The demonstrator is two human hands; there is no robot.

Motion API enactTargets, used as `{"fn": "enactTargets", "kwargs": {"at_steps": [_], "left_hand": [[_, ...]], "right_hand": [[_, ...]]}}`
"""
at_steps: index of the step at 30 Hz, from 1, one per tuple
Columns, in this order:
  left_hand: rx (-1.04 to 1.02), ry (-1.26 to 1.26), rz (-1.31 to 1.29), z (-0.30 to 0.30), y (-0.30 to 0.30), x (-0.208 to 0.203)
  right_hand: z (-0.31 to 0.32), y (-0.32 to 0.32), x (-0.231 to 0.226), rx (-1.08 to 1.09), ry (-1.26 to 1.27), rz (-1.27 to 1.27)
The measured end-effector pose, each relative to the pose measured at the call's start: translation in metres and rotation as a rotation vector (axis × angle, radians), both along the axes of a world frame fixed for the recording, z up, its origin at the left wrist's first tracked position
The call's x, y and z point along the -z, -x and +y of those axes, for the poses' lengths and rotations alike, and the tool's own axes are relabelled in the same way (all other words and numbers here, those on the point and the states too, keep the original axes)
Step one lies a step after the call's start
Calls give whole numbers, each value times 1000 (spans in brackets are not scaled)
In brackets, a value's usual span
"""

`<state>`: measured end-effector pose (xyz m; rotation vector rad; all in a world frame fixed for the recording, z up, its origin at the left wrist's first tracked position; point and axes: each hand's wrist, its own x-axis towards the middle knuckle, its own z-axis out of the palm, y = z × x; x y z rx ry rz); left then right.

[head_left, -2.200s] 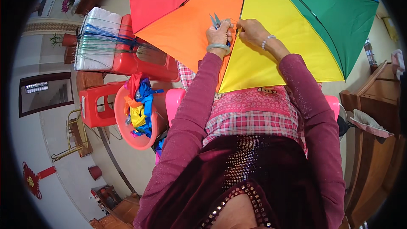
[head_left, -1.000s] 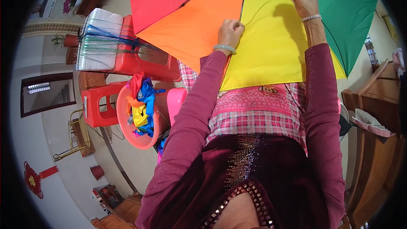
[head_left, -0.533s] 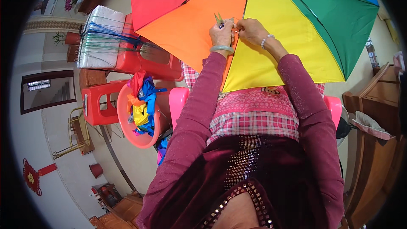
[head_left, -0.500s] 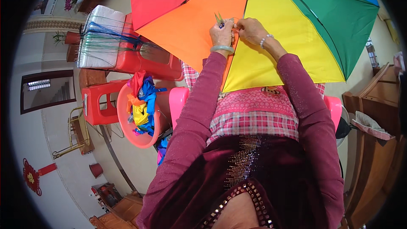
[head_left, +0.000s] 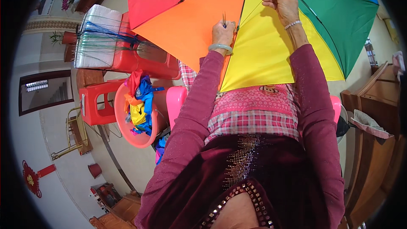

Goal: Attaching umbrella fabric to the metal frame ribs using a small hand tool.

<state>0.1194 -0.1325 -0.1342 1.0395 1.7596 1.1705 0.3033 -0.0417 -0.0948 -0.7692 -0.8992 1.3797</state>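
A multicoloured umbrella canopy (head_left: 271, 55) lies spread over my lap, with red, orange, yellow, green and blue panels. Its dark rib (head_left: 242, 12) runs along the seam between orange and yellow. My left hand (head_left: 222, 34) is closed at that seam; small thread snips (head_left: 224, 19) stick up from the fist, pointing away from me. Out over the yellow panel, my right hand (head_left: 283, 6) is raised in a pinch. From its fingertips a thin thread (head_left: 251, 16) stretches taut to the seam beside my left hand. Whether a needle is in the pinch is too small to see.
On the left, a white foam block (head_left: 99, 38) bearing blue and green threads rests on a red stool (head_left: 127, 59). Nearer, a pink bucket (head_left: 120, 121) holds coloured cloth pieces (head_left: 140, 106). Wooden furniture (head_left: 371, 144) stands at the right.
My right hand has moved away from the seam, up and to the right, drawing the thread out straight. My left hand has stayed at the seam with the snips, lowering slightly.
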Motion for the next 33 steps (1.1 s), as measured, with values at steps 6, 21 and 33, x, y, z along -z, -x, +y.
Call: {"fn": "enactTargets", "kwargs": {"at_steps": [6, 21, 33], "left_hand": [[196, -325, 471, 4, -8, 14], [219, -370, 665, 3, -3, 21], [109, -65, 428, -2, 10, 12]], "right_hand": [[0, -16, -6, -17, -74, 81], [-2, -65, 6, 157, -185, 425], [-54, 24, 23, -200, -469, -1075]]}}
